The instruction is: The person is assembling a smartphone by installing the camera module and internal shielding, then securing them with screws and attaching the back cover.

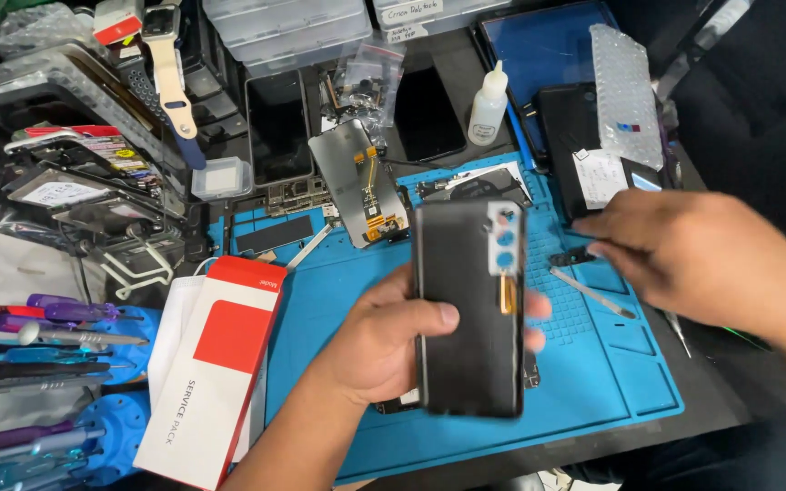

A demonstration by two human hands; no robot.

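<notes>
Left hand (384, 341) grips the dark screen panel (468, 309) upright; right hand (698, 255), at 3 o'clock, pinches — apparently — a small part (575, 257); fitting step, requiring fine alignment.

Black phone panel (466, 309); blue mat (593, 364)

A dark work table (466, 459) fills the view, crowded edge to edge. On it lies a blue work mat (593, 382) with moulded compartments along its right side. Clear plastic drawer boxes (284, 32) line the far edge. At the left stands a blue tool rack (111, 427) bristling with purple-handled screwdrivers, beside a stack of phone parts in bags (75, 191). Even, bright light from above, soft shadows. No wall, floor or window shows.
</notes>
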